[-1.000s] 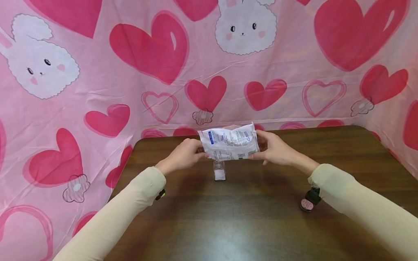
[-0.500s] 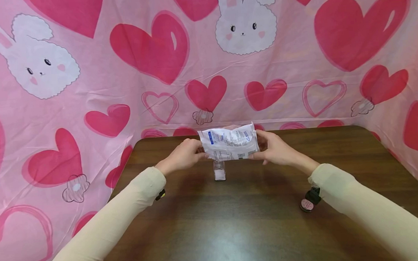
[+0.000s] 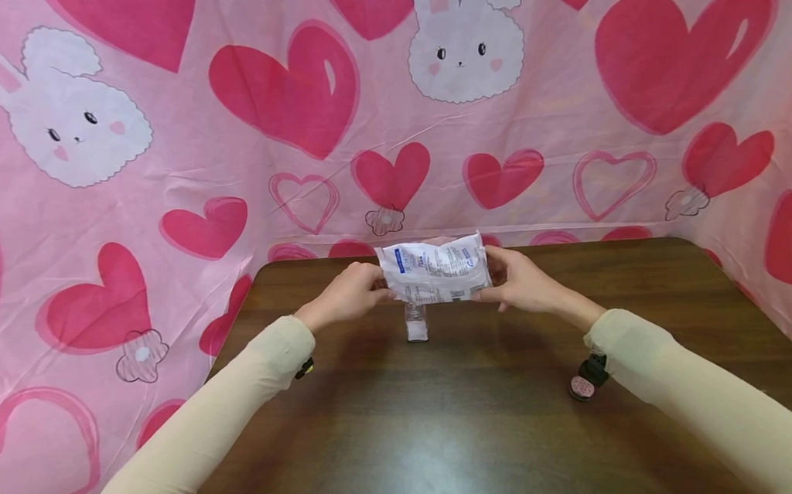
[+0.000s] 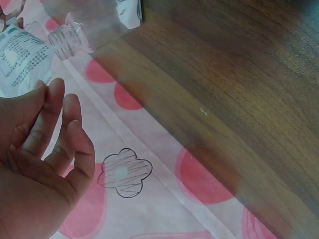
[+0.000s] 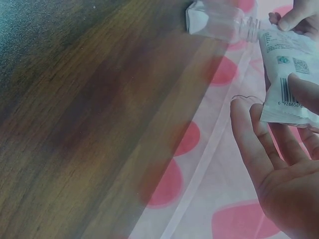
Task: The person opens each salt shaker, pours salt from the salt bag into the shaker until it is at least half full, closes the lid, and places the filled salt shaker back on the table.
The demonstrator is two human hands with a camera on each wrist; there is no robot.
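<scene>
A white printed packet (image 3: 436, 271) is held level between both hands above the table. The left hand (image 3: 347, 293) pinches its left end; in the left wrist view thumb and forefinger of that hand (image 4: 45, 149) meet at the packet's edge (image 4: 22, 59). At the other end the right hand (image 3: 520, 280) grips it, the thumb lying over the barcode side of the packet (image 5: 289, 64) in the right wrist view and fingers beneath. A clear open-necked bottle (image 3: 416, 327) with white contents stands on the table just below the packet, its neck (image 5: 249, 29) near the packet's edge.
The dark wooden table (image 3: 355, 436) reaches back to a pink cloth (image 3: 553, 110) with hearts and rabbits, which hangs behind and at both sides. A black strap with a round pink piece (image 3: 582, 388) is at the right wrist.
</scene>
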